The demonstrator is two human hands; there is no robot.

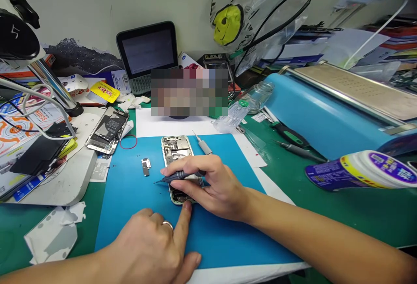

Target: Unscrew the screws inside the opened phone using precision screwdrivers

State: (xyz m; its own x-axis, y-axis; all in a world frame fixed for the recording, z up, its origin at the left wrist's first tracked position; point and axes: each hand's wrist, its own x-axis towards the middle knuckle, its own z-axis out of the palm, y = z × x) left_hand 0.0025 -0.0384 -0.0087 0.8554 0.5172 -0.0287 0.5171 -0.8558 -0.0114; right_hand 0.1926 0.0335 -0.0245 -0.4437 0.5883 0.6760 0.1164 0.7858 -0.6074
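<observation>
L hand [154, 240] nearest: index straight, its tip on the bottom edge of the opened phone [176, 146], thumb apart, nothing gripped; prob. steadying it. Just beyond, R hand [216, 186] is over the phone, thumb + fingers pinched on a dark driver [175, 177], pen-style, prob. for fine control; driver tip pokes out left, over the blue mat [234, 242] the phone lies on. Left of R hand, a small metal plate [146, 166] sits apart on the mat, prob. so it's easy to spot. Beyond R hand, a silver driver [204, 146] lies just beside the phone, presumably for easy reach. Farther, up-left of both hands, a 2nd opened phone [110, 128] rests at the edge of a white base [73, 182], w/ a dark-screened device [148, 51] near the wall.
</observation>
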